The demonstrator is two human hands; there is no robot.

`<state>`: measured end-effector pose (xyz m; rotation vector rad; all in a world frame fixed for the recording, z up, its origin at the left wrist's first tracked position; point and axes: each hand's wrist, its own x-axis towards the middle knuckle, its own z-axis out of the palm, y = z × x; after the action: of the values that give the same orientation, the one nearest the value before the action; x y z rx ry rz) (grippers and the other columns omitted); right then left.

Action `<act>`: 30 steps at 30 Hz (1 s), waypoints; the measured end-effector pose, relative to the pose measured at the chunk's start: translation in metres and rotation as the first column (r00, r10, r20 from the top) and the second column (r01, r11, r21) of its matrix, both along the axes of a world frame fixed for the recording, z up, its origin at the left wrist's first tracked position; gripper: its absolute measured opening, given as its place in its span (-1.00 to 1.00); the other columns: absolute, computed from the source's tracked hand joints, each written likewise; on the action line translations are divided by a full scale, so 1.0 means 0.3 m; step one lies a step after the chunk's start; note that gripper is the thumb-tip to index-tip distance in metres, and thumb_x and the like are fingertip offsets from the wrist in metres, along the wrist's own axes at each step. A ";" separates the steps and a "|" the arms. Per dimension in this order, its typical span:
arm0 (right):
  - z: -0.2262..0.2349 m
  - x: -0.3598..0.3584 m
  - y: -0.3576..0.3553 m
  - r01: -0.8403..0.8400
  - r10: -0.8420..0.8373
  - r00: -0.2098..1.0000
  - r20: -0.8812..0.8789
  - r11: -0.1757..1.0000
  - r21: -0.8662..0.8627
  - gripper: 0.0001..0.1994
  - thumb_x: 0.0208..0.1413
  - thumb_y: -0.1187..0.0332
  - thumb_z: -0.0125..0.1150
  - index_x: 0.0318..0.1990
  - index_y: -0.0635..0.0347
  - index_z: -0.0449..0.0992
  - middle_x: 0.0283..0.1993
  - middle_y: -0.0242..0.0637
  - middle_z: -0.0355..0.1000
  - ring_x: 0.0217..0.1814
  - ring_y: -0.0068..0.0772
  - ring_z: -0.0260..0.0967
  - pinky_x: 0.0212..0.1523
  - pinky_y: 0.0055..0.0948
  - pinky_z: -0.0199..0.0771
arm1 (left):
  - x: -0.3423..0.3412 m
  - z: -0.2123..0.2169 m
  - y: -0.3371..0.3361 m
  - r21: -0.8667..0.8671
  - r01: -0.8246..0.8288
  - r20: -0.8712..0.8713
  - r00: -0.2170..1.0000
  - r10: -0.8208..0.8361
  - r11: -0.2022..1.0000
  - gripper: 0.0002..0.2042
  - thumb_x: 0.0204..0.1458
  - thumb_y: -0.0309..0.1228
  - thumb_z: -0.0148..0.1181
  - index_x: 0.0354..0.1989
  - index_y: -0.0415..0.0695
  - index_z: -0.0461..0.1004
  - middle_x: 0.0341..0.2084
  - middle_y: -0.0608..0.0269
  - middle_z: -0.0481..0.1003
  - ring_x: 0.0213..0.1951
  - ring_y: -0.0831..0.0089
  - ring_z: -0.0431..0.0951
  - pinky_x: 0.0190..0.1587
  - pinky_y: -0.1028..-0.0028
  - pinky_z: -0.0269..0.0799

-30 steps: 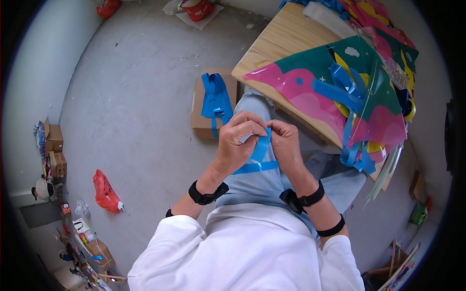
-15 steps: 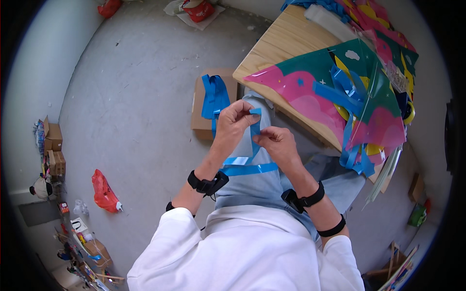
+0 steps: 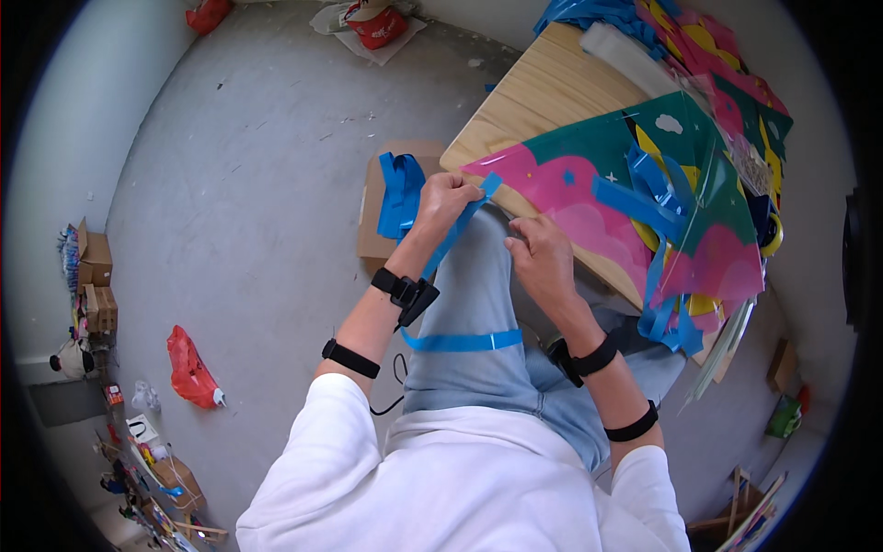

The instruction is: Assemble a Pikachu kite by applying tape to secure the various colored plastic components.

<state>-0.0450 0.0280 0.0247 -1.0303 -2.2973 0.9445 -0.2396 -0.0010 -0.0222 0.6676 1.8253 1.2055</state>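
Lighting: moderate, soft, cool-toned; direction not determinable. Highlights: brightest on white sweatshirt (image 3: 460,488); small glints on glossy pink-and-green plastic sheet (image 3: 556,184) at right and on blue ribbon (image 3: 464,342). Shadow: dim patch beneath wooden tabletop (image 3: 543,87), over part of light-blue jeans (image 3: 469,290). Distortion: fisheye bowing of left wall (image 3: 92,156); black vignette on both sides. Softness: small clutter (image 3: 175,483) at near left, indistinct.

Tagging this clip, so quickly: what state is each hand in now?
Left hand: closed, pinching a blue strip near one end.
Right hand: partly open, fingers curled, no strip visible in it.
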 end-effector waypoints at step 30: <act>-0.085 -0.202 0.076 -0.109 -0.071 0.929 0.363 0.886 0.452 -0.59 -0.11 0.23 0.37 -0.07 0.13 0.48 -0.18 -0.27 0.35 -0.09 -0.23 0.33 -0.17 -0.18 0.30 | -0.034 0.028 0.070 -0.045 0.024 -0.424 0.905 -0.041 0.999 -0.81 -0.19 -0.41 0.35 -0.55 -0.33 0.54 -0.67 0.19 0.51 -0.57 0.62 0.44 -0.50 0.51 0.37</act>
<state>-0.1056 0.0508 -0.0007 -1.0330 -2.6562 0.1703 -0.2499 0.0200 -0.0138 0.9952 2.1780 1.0548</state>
